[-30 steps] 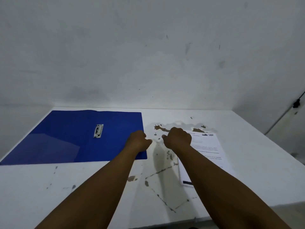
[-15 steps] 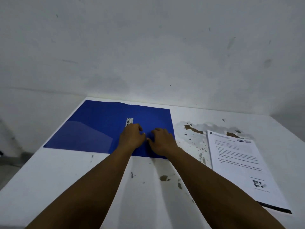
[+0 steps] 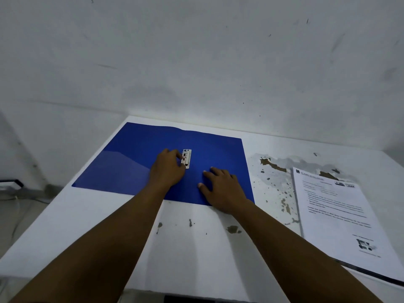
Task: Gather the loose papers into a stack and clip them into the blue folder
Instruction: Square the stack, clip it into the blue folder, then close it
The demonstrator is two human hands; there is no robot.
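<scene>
The blue folder [image 3: 135, 162] lies open and flat at the back left of the white table. Its metal clip [image 3: 187, 158] sits near the fold in the middle. My left hand [image 3: 168, 169] rests on the folder with its fingertips on the clip's left edge. My right hand [image 3: 220, 189] lies flat, fingers spread, on the folder's right half near its front edge. A stack of printed white papers [image 3: 341, 217] lies on the table to the right, apart from the folder and from both hands.
The white table [image 3: 87, 226] has chipped brown patches [image 3: 273, 165] between folder and papers. A grey wall stands right behind it. The table's left edge drops to the floor, where a cable [image 3: 13, 193] lies. The front edge is close to me.
Both hands have moved further onto the folder. The left hand reached the clip; the right hand spread flat on the right half. The view shifted left and closer.
</scene>
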